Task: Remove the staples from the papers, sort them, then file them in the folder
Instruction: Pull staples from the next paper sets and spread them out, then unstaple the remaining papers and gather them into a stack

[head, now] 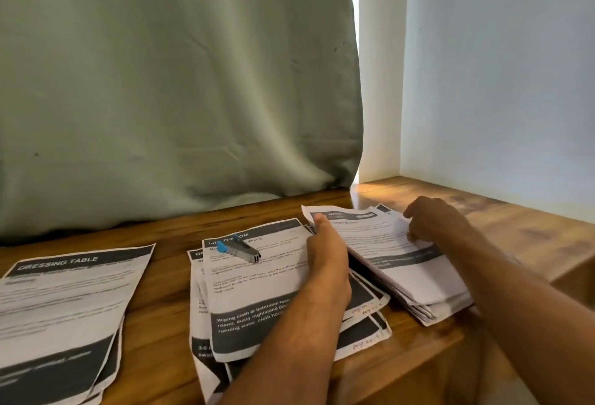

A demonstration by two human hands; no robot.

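Papers lie in three piles on the brown tabletop (pixel 161 308). One pile (pixel 61 305) sits at about 8 o'clock. The middle pile (pixel 257 292) is near 6 o'clock, and a small grey and blue staple tool (pixel 239 249) rests on top of it. The right pile (pixel 402 263) is thick and sits at about 4 o'clock.

Both hands are on the right pile. The left hand (pixel 328 259) holds its left edge, with the thumb on top of the top sheet and the other fingers hidden under the sheets. The right hand (pixel 434 221) rests on the far right side, fingers (pixel 413 235) curled down onto the edge of the sheets. I cannot tell if they pinch a sheet or just press on it.

This looks like the sorting step. The hands seem to be going through the thick pile, one sheet at a time. I think the next move is to lift the top sheet free without dragging the ones below, then put it on the pile where it belongs. No folder shows in this view.

A green curtain (pixel 177 82) hangs behind the tabletop.
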